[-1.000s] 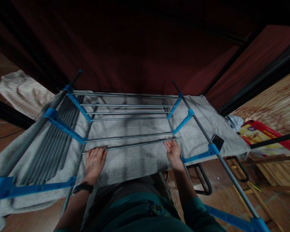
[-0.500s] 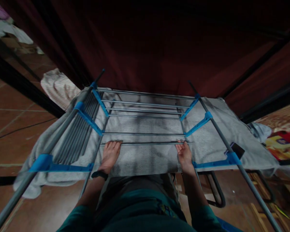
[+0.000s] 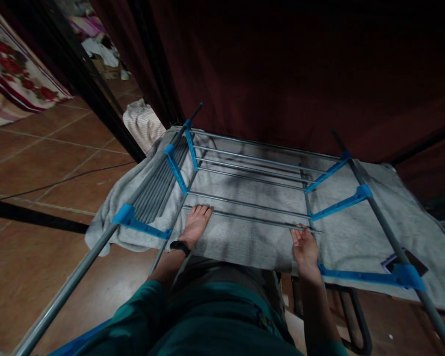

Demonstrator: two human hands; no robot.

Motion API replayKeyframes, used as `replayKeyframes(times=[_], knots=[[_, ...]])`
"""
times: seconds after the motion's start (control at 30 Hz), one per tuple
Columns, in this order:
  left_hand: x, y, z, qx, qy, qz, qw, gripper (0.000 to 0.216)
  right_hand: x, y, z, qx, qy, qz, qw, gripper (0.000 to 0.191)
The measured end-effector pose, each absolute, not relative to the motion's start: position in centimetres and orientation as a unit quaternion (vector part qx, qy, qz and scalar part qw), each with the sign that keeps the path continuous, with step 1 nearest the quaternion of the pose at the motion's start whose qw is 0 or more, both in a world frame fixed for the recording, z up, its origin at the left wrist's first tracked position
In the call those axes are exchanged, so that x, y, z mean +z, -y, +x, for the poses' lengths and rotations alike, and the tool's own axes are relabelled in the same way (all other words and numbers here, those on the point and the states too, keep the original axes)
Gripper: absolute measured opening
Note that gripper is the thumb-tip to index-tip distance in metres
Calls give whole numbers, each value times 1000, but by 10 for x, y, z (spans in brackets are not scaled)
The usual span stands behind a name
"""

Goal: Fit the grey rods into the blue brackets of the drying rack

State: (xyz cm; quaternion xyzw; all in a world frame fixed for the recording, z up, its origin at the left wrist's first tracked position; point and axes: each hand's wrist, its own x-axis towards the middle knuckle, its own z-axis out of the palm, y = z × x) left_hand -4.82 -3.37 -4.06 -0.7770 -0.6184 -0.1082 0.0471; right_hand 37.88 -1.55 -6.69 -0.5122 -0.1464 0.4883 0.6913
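A loose grey metal rod lies crosswise between the two sides of a rack frame with blue plastic brackets. Near its left end my left hand has its fingers closed over the rod, knuckles up. My right hand, palm turned upward, holds the rod close to its right end, which sticks out past the side tube. Just beyond it, another crossbar spans the brackets, and several more run behind. The rod's ends sit apart from the nearest blue brackets.
Several spare rods lie side by side on the grey blanket, left of the frame. A dark phone-like object rests at the right, partly behind a tube. Dark red curtains hang behind; tiled floor shows at left.
The view has swung to the left, so the rack and hands appear farther right and slightly tilted. Both hands keep hold of the same rod, with little movement against the frame.
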Motion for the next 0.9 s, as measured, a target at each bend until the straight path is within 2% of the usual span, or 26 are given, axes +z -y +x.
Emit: replayKeyframes(times=[0.27,0.63,0.9], knots=[[-41,34,-45,-89,611,-785,57,37,-71,14,386,499,134,-513,686,15],[-30,39,-42,-73,597,-797,50,38,-73,15,391,502,150,-517,677,1],[-29,39,-41,-60,596,-799,54,36,-71,16,390,505,159,-516,673,7]])
